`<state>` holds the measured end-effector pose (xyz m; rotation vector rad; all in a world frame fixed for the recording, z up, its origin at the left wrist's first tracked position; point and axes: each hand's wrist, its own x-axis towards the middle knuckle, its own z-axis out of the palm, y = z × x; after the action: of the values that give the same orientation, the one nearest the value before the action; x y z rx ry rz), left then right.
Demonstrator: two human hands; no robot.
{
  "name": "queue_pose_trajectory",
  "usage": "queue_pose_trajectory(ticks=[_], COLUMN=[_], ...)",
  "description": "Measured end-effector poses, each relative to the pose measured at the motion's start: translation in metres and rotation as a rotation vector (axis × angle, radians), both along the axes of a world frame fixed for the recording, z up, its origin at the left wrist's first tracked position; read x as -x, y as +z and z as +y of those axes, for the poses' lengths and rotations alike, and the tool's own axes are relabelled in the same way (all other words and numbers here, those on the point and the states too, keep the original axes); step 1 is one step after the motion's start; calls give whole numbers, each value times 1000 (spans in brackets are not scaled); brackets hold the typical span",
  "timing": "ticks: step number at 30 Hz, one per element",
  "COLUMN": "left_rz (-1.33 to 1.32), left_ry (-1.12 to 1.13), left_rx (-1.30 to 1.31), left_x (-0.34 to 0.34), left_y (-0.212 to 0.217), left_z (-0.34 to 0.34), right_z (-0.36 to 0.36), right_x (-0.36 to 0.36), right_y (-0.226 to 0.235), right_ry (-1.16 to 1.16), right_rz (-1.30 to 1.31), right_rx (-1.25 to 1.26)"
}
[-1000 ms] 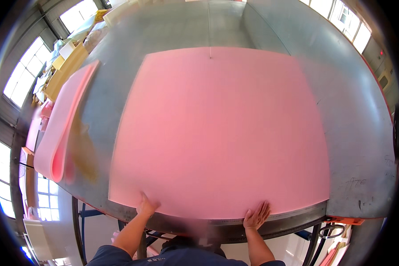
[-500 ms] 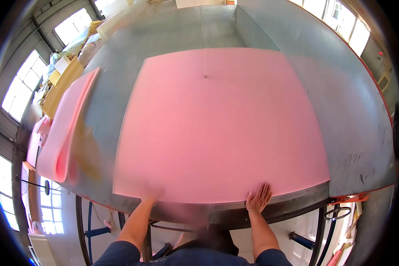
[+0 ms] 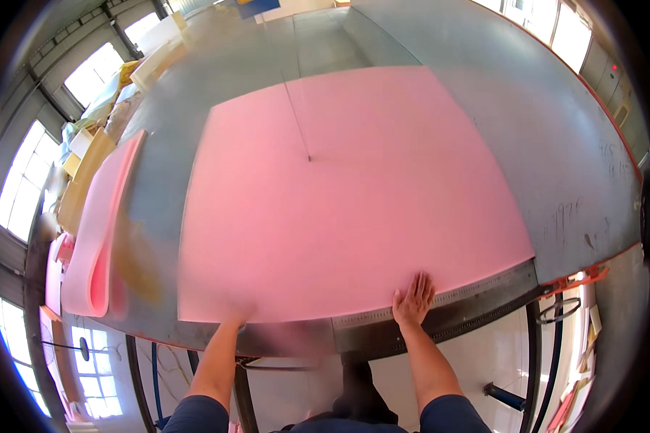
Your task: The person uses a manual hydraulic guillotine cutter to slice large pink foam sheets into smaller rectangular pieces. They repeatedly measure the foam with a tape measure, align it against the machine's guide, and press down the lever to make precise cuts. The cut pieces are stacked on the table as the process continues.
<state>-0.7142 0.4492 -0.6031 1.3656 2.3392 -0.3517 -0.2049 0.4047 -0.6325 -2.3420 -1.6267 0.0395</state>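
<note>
A large pink foam sheet [image 3: 354,202] lies flat across the metal worktable in front of me. My right hand [image 3: 414,300] rests palm down on the sheet's near edge, right of the middle, fingers stretched out flat. At the near left part of the same edge is my left hand [image 3: 237,315]; a blur in the picture smears its fingers, so their pose is unclear. Beneath my right hand, a ruler strip [image 3: 455,294] runs along the table's front edge. A thin cord [image 3: 296,115] appears over the sheet, ending in a small dark tip.
To the left on the table [image 3: 513,144], a folded pink foam sheet [image 3: 97,231] stands in a loop. Behind it are yellowish foam blocks [image 3: 87,180] and bagged material. An orange bracket [image 3: 576,280] sits at the right front corner. A blue object [image 3: 257,7] shows at the far top.
The whole view has tilted and shifted, with the table's right side now higher. Both hands stay at the sheet's near edge. The blue object and more of the cord have come into view.
</note>
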Motion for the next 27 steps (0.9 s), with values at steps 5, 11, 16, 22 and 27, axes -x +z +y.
queue_pose_trajectory(ticks=[5, 11, 16, 22, 27], left_rz=[-9, -40, -134, -112, -87], left_ry=[33, 97, 0, -365, -348], left_rx=[-119, -363, -820, -523, -204], left_x=[5, -15, -46, -125, -159], left_y=[-1, 29, -10, -21, -16], left_z=[-5, -40, -150, -246, -231], right_z=[-1, -2, -2, -6, -10], right_x=[4, 4, 7, 7, 7], right_y=[5, 0, 1, 4, 8], right_ry=[-16, -24, -42, -54, -53], right_rz=[11, -19, -33, -30, -9], right_rx=[2, -89, -116, -160, -174])
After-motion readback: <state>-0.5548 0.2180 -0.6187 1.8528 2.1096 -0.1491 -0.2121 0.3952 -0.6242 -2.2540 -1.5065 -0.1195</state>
